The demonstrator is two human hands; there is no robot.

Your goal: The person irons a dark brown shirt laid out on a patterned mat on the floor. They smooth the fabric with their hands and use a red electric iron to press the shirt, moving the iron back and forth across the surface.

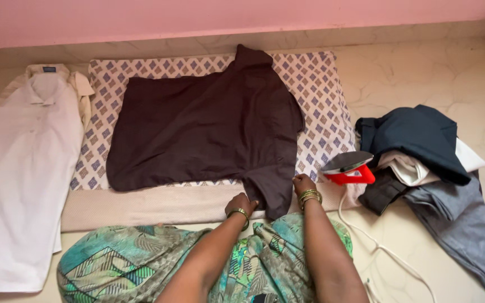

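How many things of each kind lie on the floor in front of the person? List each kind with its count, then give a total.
Shirts spread out flat: 2, a dark brown shirt and a white shirt
Patterned ironing pad: 1
Iron: 1
Pile of folded clothes: 1; its pieces overlap, so they cannot be counted
Total: 5

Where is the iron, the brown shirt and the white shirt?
iron (348, 167): head view, on its grey soleplate.
brown shirt (203, 129): head view, middle of its body.
white shirt (21, 168): head view, its front.
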